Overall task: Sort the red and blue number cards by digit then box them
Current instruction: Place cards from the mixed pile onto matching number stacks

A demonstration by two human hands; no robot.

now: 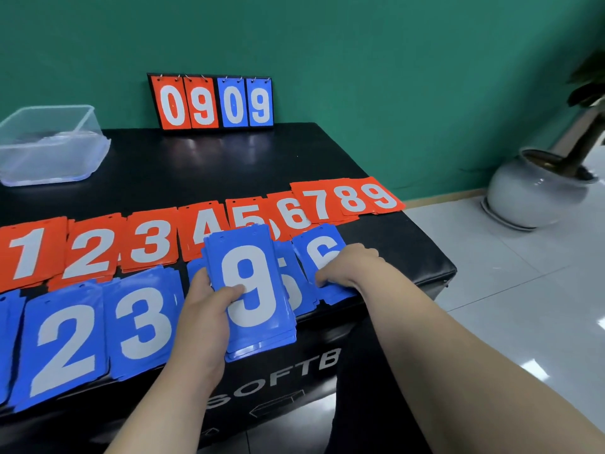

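Black table [229, 165]. Across it, red cards [150, 244] in piles 1–9; nearer, blue cards [68, 342] in piles up to 6. Clear box [65, 158] at far left; scoreboard [211, 101] at back. Blue stack [252, 290], 9 on top, gripped in left hand [206, 309], thumb across face. Right hand [347, 263] on 6 pile [322, 249]; grip not discernible.

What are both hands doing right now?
Left hand: holds the blue card stack, 9 on top.
Right hand: on the blue 6 pile; grip cannot be told.
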